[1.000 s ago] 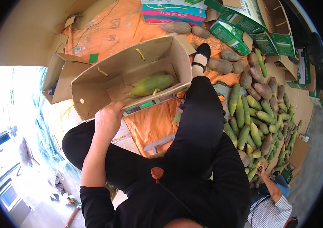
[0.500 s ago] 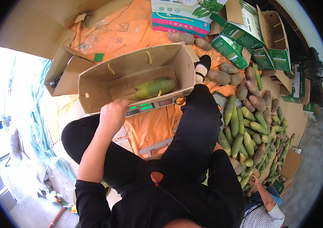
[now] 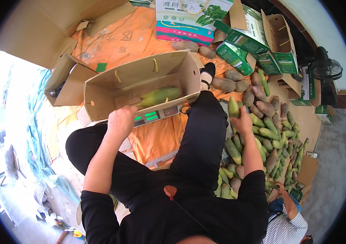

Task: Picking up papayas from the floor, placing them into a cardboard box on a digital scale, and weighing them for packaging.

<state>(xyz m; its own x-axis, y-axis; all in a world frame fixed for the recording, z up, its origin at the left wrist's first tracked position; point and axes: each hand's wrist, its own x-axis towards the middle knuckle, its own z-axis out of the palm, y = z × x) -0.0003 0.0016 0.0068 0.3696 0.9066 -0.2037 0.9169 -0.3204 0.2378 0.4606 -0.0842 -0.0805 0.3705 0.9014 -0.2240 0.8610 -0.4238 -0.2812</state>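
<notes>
An open cardboard box [image 3: 118, 95] with yellow cord handles stands before me on a scale with a lit green display [image 3: 151, 115]. Green radish [image 3: 161, 96] lies on its floor; I cannot tell whether it is one or two overlapping. My left hand [image 3: 122, 122] is closed on the box's near rim, by the left end of the display. To the right of my knee, my right hand [image 3: 242, 122] grips a green radish [image 3: 233, 107], its tip pointing up and away from me. Beneath that hand spreads a heap of green radishes [image 3: 268, 133].
Brown, soil-covered roots [image 3: 224, 85] lie beyond the heap. Green printed cartons [image 3: 238, 59] stand at far right, near a black fan [image 3: 327, 70]. Another open box [image 3: 69, 81] is left of mine. A co-worker's arm [image 3: 289, 203] reaches into the heap at lower right.
My right hand has come up from beside my right thigh and now holds a green radish over the heap. The left hand stays on the box rim. The view has shifted slightly.
</notes>
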